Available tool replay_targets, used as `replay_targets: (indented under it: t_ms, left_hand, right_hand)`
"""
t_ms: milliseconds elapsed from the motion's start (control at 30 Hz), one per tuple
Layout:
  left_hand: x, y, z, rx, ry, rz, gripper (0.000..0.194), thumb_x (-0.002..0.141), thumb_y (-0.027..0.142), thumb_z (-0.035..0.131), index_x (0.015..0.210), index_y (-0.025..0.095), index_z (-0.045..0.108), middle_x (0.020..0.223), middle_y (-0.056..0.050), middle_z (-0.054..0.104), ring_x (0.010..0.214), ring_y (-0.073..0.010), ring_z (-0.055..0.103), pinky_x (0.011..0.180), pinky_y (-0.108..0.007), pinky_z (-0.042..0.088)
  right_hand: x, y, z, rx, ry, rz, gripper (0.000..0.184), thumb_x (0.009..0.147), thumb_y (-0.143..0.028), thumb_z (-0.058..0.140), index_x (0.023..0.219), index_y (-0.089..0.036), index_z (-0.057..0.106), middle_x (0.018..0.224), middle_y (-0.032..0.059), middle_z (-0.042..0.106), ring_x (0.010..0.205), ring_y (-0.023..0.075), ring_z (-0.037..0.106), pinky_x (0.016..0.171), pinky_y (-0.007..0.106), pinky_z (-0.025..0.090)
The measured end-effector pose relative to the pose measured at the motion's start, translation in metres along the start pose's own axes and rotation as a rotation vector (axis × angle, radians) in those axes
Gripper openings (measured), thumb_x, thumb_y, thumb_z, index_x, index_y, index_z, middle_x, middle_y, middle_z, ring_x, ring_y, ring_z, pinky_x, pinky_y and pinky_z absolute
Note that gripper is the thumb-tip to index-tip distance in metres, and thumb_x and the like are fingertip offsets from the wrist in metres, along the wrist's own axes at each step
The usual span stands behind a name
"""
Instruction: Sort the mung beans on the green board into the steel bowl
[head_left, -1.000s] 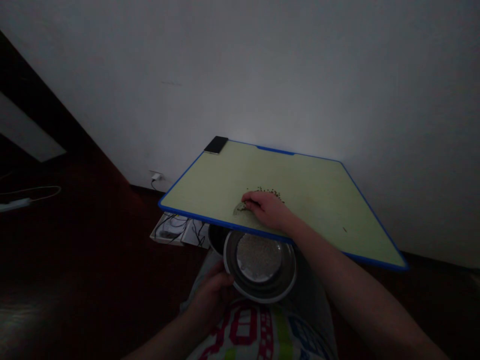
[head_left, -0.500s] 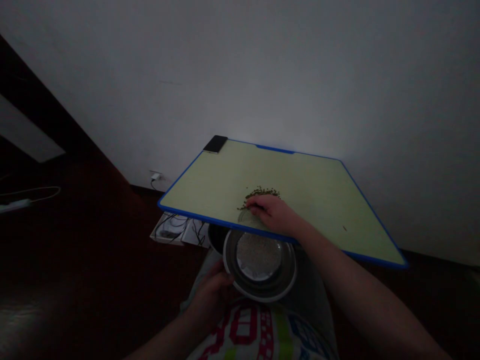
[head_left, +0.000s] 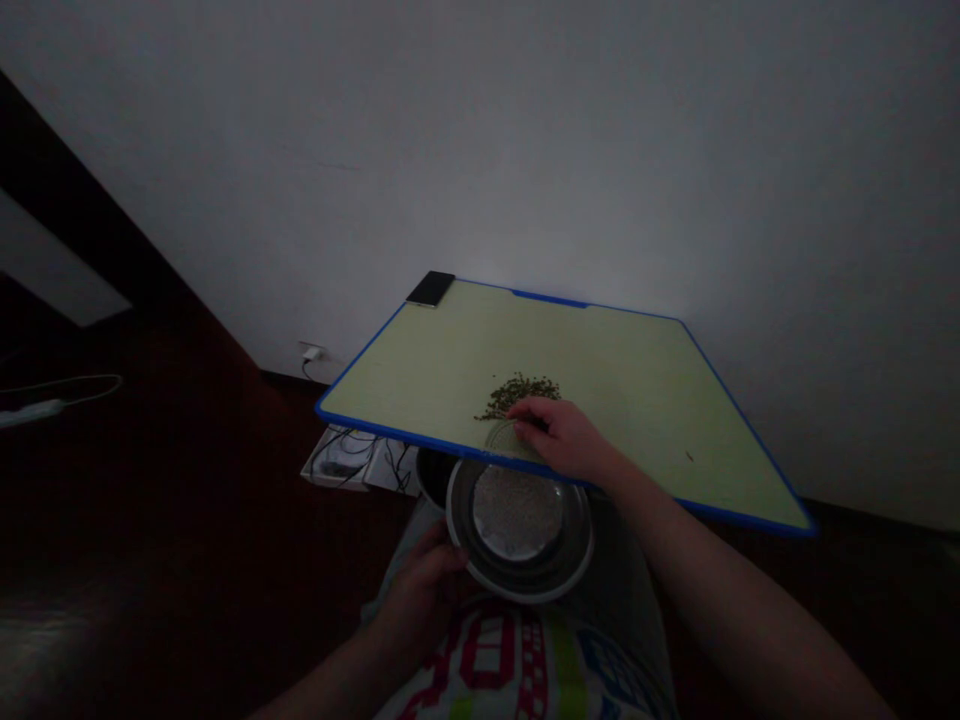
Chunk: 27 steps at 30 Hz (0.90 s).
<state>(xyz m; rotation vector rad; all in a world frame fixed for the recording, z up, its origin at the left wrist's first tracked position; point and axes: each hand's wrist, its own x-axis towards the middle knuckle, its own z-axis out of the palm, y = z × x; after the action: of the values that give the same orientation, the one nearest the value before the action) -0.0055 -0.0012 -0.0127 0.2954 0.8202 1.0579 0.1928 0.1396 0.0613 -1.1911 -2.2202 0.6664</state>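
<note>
On the pale yellow-green tabletop (head_left: 622, 380) lies a small heap of dark brown seeds or grains (head_left: 517, 392). My right hand (head_left: 566, 437) is just in front of the heap, its fingers closed on a clear, curved-edged piece with fine marks, like a protractor (head_left: 501, 437). It lies against the top near the front edge. Below that edge my left hand (head_left: 429, 580) grips the left rim of a round metal bowl (head_left: 574, 570) over my lap. Pale, fine grain (head_left: 517, 510) fills the middle of the bowl.
A dark phone or tablet (head_left: 430, 289) rests on the table's back left corner. One small brown bit (head_left: 689, 456) lies at the right. Under the table stand a dark pot (head_left: 435, 472) and boxes with cables (head_left: 345, 455). A plug (head_left: 311, 353) sits in the wall.
My right hand has moved slightly right and toward me, taking the clear curved piece along. More of the brown heap shows. My left hand and the bowl have hardly moved.
</note>
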Motion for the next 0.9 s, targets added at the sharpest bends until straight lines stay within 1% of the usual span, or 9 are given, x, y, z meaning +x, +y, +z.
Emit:
replay_targets:
  t_ms: [167,267,367,433,533,633,733,900]
  left_hand:
    - [0.000,-0.001,0.000,-0.020,-0.001,0.005,0.042,0.061,0.011,0.068,0.102,0.018,0.072,0.097,-0.010,0.079,0.088,-0.0310,0.073,0.077,-0.044,0.058]
    - [0.001,-0.002,-0.002,-0.031,-0.019,0.001,0.039,0.062,0.011,0.067,0.101,0.017,0.072,0.094,-0.009,0.079,0.084,-0.0285,0.072,0.076,-0.042,0.058]
    - [0.001,-0.001,-0.002,-0.028,-0.022,-0.005,0.046,0.063,0.010,0.067,0.108,0.019,0.070,0.097,-0.008,0.079,0.087,-0.0291,0.072,0.078,-0.044,0.058]
    - [0.000,-0.001,-0.001,-0.026,-0.017,-0.004,0.048,0.063,0.009,0.066,0.109,0.019,0.070,0.098,-0.008,0.079,0.089,-0.0297,0.072,0.080,-0.045,0.058]
    - [0.000,0.000,0.000,-0.018,-0.012,-0.016,0.044,0.064,0.010,0.065,0.107,0.019,0.069,0.100,-0.009,0.078,0.092,-0.0305,0.072,0.082,-0.046,0.057]
    - [0.000,0.001,-0.001,-0.003,-0.015,-0.015,0.047,0.064,0.011,0.065,0.110,0.019,0.068,0.103,-0.010,0.078,0.093,-0.0314,0.072,0.082,-0.047,0.057]
    - [0.000,0.001,-0.001,0.003,0.000,-0.001,0.047,0.062,0.011,0.065,0.108,0.018,0.069,0.100,-0.009,0.078,0.090,-0.0309,0.072,0.080,-0.046,0.058]
    - [0.000,0.000,0.000,-0.010,-0.014,0.025,0.045,0.062,0.011,0.066,0.106,0.020,0.070,0.102,-0.008,0.078,0.098,-0.0320,0.071,0.085,-0.047,0.056]
  right_hand:
    - [-0.007,0.003,-0.001,0.037,0.003,0.037,0.019,0.085,-0.019,0.056,0.099,-0.019,0.069,0.082,0.0028,0.073,0.071,0.0156,0.064,0.066,0.028,0.047]
    - [-0.014,0.002,-0.003,0.063,-0.013,0.038,0.019,0.085,-0.020,0.056,0.098,-0.019,0.069,0.079,0.0022,0.072,0.068,0.0151,0.064,0.064,0.027,0.047]
    - [-0.019,0.001,-0.005,0.058,-0.041,0.052,0.017,0.085,-0.020,0.056,0.095,-0.019,0.070,0.076,0.0013,0.071,0.067,0.0145,0.063,0.063,0.027,0.047]
    - [-0.017,0.002,-0.005,0.064,-0.023,0.065,0.018,0.085,-0.020,0.057,0.097,-0.019,0.070,0.077,0.0016,0.071,0.067,0.0147,0.063,0.063,0.027,0.047]
    - [-0.008,0.003,-0.001,0.042,0.058,0.069,0.021,0.086,-0.021,0.056,0.102,-0.019,0.069,0.080,0.0031,0.073,0.071,0.0160,0.065,0.067,0.029,0.048]
    - [0.003,0.001,0.004,-0.017,0.086,0.034,0.023,0.086,-0.018,0.056,0.104,-0.019,0.070,0.087,0.0040,0.074,0.077,0.0164,0.065,0.072,0.030,0.048]
    - [0.009,-0.001,0.007,-0.007,0.038,-0.012,0.022,0.086,-0.016,0.056,0.103,-0.020,0.070,0.092,0.0041,0.074,0.082,0.0166,0.066,0.076,0.030,0.048]
    - [0.005,-0.001,0.005,0.029,-0.015,-0.047,0.022,0.086,-0.018,0.057,0.103,-0.021,0.070,0.094,0.0038,0.074,0.084,0.0168,0.067,0.077,0.030,0.049]
